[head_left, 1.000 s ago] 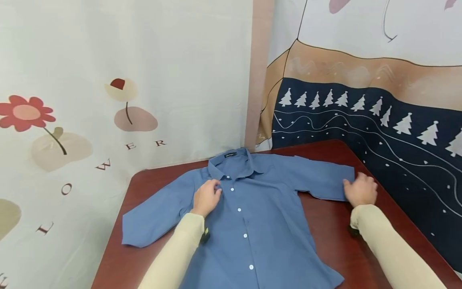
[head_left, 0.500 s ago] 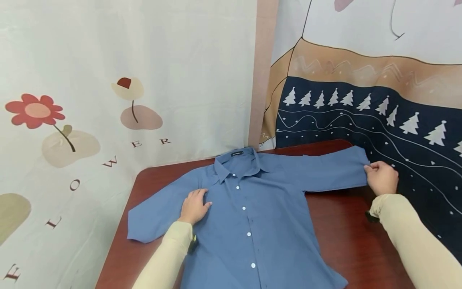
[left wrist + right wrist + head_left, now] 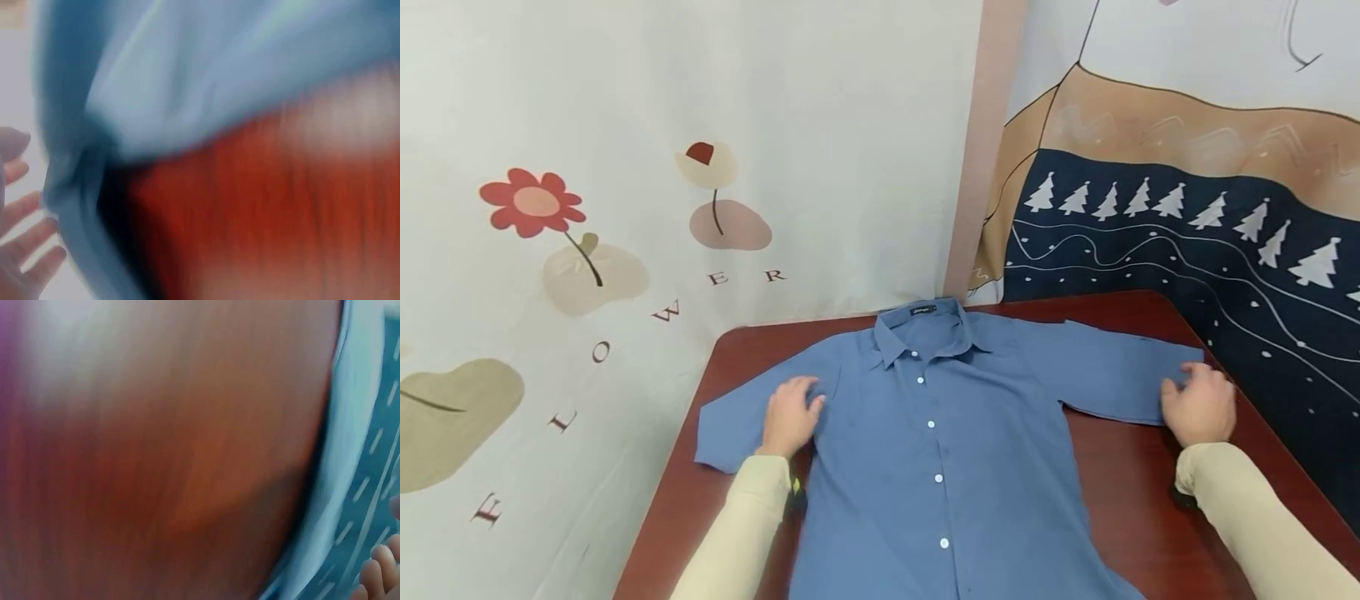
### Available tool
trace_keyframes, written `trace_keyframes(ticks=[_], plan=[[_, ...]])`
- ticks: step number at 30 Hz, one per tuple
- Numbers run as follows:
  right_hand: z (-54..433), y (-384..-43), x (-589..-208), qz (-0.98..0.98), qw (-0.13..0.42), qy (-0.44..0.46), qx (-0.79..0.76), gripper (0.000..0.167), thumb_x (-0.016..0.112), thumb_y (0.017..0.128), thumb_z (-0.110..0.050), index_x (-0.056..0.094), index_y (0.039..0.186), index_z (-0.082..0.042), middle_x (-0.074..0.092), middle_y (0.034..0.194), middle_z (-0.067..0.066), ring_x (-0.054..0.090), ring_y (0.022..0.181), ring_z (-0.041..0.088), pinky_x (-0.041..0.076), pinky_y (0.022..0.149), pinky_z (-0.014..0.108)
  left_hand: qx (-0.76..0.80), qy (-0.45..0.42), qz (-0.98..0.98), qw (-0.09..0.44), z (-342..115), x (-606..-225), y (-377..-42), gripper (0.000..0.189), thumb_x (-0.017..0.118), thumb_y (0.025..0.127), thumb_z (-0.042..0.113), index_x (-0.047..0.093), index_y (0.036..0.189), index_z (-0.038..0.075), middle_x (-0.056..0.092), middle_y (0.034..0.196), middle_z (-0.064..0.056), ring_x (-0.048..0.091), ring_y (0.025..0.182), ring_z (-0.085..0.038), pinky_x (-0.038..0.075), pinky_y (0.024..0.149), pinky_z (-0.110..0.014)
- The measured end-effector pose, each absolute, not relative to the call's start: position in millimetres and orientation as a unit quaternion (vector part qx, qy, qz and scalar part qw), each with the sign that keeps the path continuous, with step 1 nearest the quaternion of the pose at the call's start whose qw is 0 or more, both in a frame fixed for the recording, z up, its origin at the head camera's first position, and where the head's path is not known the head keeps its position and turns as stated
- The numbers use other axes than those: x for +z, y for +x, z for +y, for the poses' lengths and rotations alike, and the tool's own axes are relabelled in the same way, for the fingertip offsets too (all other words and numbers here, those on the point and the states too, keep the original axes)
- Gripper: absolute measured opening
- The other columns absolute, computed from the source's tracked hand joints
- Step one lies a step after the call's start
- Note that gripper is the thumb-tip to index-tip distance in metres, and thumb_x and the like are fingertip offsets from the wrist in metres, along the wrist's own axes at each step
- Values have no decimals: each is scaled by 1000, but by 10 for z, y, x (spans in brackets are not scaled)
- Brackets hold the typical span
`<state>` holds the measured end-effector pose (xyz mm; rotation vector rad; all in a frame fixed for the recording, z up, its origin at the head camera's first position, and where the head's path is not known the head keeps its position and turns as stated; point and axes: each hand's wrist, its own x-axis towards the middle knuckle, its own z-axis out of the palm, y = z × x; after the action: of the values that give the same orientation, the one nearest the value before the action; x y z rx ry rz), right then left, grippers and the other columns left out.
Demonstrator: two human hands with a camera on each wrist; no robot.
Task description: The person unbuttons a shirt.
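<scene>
A blue button-up shirt (image 3: 1000, 433) lies front up on the table, its collar at the far edge and both sleeves spread outward. My left hand (image 3: 788, 415), fingers loosely spread, is over the left-side sleeve (image 3: 745, 417) near the armpit. In the left wrist view, the fingers (image 3: 31, 240) are apart with nothing between them. At the cuff of the right-side sleeve (image 3: 1120, 371) is my right hand (image 3: 1201, 404), its fingers relaxed. The right wrist view shows only some fingertips (image 3: 375, 572) beside the sleeve; whether they touch the cloth I cannot tell.
The reddish-brown table (image 3: 1120, 475) shows on both sides of the shirt. Behind it hangs a pale curtain (image 3: 820, 150) printed with flowers and letters. A dark blue tree-patterned cloth (image 3: 1157, 258) hangs along the right edge.
The right hand reached the right-side cuff, lifted and straightened that sleeve, then lowered it and loosened its fingers. My left hand moved from near the collar toward the left-side sleeve. The view shifted right.
</scene>
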<state>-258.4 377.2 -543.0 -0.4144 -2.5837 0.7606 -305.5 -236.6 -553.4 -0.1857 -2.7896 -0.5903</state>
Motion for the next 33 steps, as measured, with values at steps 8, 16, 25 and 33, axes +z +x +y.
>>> trace_keyframes(ticks=[8,16,25,33], plan=[[2607,-2605,-5396,-927,237,108,271,24,71,85,-6,65,106,3,59,101,20,50,95,39,39,82,53,-230,225,-941,102,-3357,-5350,-2734,45,50,91,19,51,128,-5,52,120,-31,49,108,-51,41,87,-61],[2127,-2620,-5462,-926,203,163,274,21,71,87,-11,67,105,-1,60,104,16,51,97,34,41,84,53,-298,309,-902,-41,-3822,-5323,-2354,44,40,91,21,60,102,-17,60,97,-32,58,82,-39,49,69,-48],[2057,-2582,-5550,-931,174,153,281,20,70,89,-12,67,105,-2,59,106,14,51,97,33,40,86,52,-403,290,-866,-61,-3838,-5392,-2451,42,56,96,28,62,98,-13,63,74,-12,54,69,-26,45,59,-36],[2053,-2554,-5618,-947,113,160,254,26,70,90,-16,64,112,-2,58,113,18,50,104,37,39,90,54,-446,314,-838,4,-3788,-5339,-2497,33,52,99,19,59,109,-12,64,70,-13,60,62,-24,45,54,-34]])
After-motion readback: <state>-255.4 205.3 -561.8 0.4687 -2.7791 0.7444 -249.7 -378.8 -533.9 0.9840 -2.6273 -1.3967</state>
